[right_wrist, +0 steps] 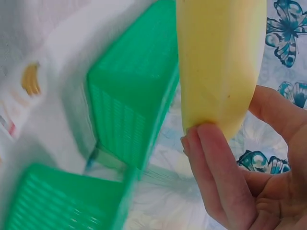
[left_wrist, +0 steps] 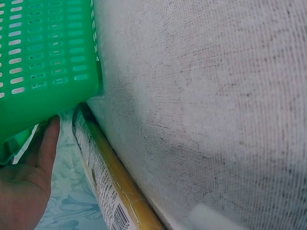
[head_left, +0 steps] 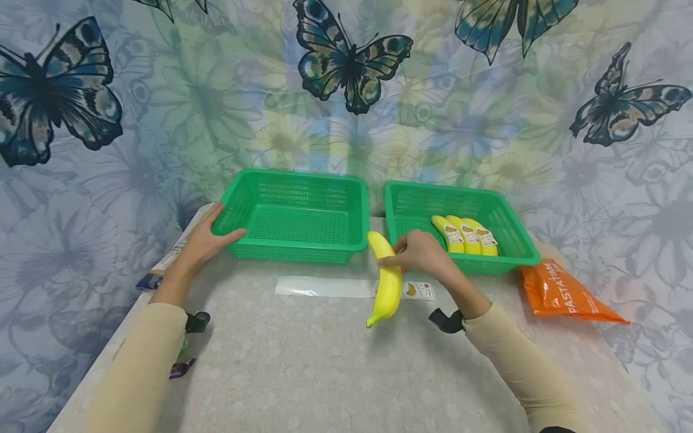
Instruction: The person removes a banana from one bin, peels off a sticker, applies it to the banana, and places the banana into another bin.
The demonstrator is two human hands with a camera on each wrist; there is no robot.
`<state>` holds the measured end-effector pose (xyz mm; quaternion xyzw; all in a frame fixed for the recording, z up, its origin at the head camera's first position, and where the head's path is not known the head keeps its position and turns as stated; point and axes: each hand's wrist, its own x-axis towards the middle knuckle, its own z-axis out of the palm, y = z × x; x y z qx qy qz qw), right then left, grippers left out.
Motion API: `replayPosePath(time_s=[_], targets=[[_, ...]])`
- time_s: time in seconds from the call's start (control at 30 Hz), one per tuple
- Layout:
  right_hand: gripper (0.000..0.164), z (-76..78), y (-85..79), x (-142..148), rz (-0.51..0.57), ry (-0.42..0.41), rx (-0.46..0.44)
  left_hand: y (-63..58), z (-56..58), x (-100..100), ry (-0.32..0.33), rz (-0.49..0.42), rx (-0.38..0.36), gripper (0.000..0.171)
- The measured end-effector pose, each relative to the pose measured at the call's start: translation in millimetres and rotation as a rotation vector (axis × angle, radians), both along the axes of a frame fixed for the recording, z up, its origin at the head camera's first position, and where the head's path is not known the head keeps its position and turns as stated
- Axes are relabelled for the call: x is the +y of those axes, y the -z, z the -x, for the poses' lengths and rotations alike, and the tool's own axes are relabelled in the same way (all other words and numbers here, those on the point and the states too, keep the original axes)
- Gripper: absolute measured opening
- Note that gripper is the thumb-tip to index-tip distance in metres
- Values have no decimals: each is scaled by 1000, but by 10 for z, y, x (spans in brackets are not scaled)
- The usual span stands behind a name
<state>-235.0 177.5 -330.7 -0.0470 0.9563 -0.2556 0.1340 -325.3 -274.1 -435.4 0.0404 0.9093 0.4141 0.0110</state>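
Note:
A yellow banana (head_left: 387,282), its stem end pointing down, hangs over the table in front of the gap between two green baskets. My right hand (head_left: 422,252) pinches it between thumb and fingers; the right wrist view shows the fingertips (right_wrist: 211,136) against the peel. At the left green basket (head_left: 298,248), my left hand (head_left: 203,240) rests on the front left corner with its fingers straight. In the left wrist view a finger (left_wrist: 48,148) lies along the basket's outside. The right green basket (head_left: 433,191) holds several bananas (head_left: 464,234) with labels.
On the table before the baskets lies a clear strip (head_left: 325,287) with a banana-printed label (head_left: 418,291). An orange pasta bag (head_left: 568,294) sits at the right. Beyond the left hand lies a printed package (head_left: 168,260); a purple wrapper (head_left: 182,368) is partly behind the left sleeve.

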Motion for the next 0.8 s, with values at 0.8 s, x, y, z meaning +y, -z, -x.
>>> replayPosePath(time_s=[0.8], targets=[[28,-503,1008,134,146,46,-79,12,-2,3,-7,-9,5,102]])
